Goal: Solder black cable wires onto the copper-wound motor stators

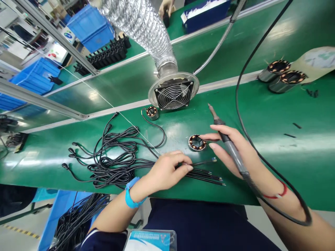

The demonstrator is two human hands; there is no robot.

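My left hand (170, 170) is closed, thumb and forefinger pinching a black cable (202, 162) whose stripped end shows coloured wires. More cable ends (209, 177) lie side by side under and beyond that hand. In my right hand (246, 150) a soldering iron (232, 150) rests, its tip pointing up and away over the bench. The right fingertips reach the edge of a small ring-shaped stator (197, 143) with copper windings, which sits on the green bench. A second stator (152, 113), with a cable attached, stands near the fan.
A fume extractor fan (174, 96) hangs from a foil duct (146, 31). Coiled black cables (112, 170) cover the bench at left. Taller stators (288, 82) stand at the back right. The iron's cord (237, 90) loops at right. Across the divider, a person's hand (166, 7) holds a black part.
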